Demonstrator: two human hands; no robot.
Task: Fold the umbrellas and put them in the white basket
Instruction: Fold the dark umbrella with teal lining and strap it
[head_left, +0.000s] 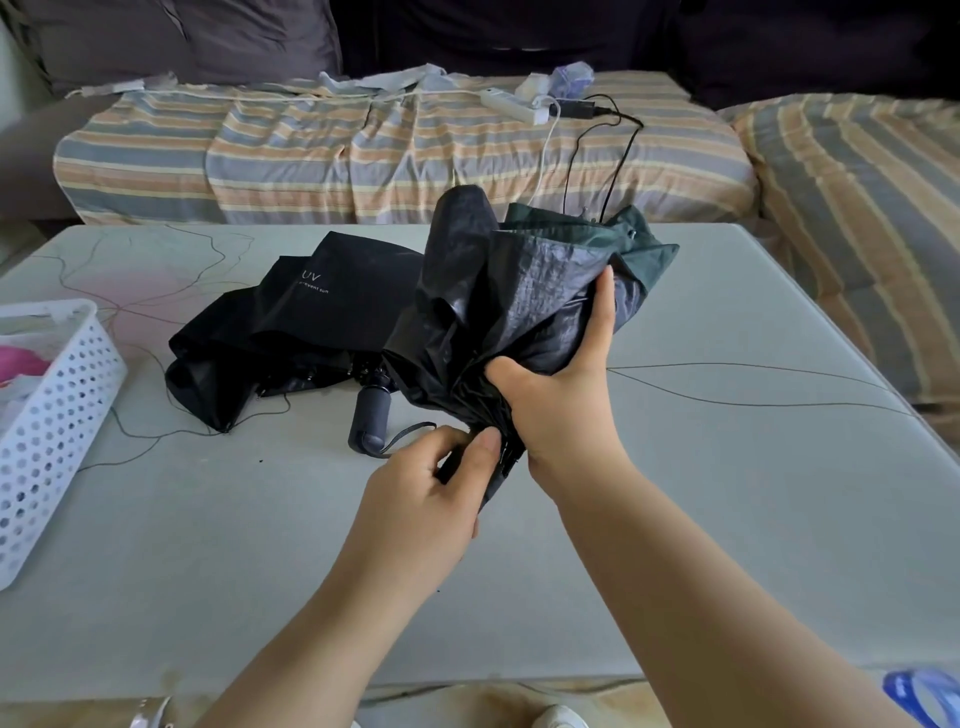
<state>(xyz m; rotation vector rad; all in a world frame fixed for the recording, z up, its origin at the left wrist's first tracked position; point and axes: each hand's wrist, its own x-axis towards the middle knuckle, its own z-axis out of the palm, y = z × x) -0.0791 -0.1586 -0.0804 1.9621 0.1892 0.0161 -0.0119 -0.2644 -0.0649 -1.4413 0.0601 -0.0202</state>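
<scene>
Above the middle of the pale table (675, 519), the person holds a collapsed dark green umbrella (519, 291) with both hands, its canopy bunched loosely and fanning up and away from them. The right hand (561, 400) wraps around the gathered cloth low on the canopy, fingers curled along the right side and thumb pressed into the folds. The left hand (436, 493) sits just below it, thumb and fingers pinched around the narrow base where the ribs meet the handle, which is mostly hidden. Just to the left, a second, black umbrella (291, 332) lies on the table, its canopy slack and spread, printed with "UV" in pale letters, its dark handle (370, 418) pointing toward the person with a wrist strap trailing from it. The white basket (57, 431) stands at the table's left edge, well apart from both umbrellas, with pink and pale things inside. Beyond the table runs a sofa under a striped cover (311, 150), where a white power strip (511, 106) and cables lie.
</scene>
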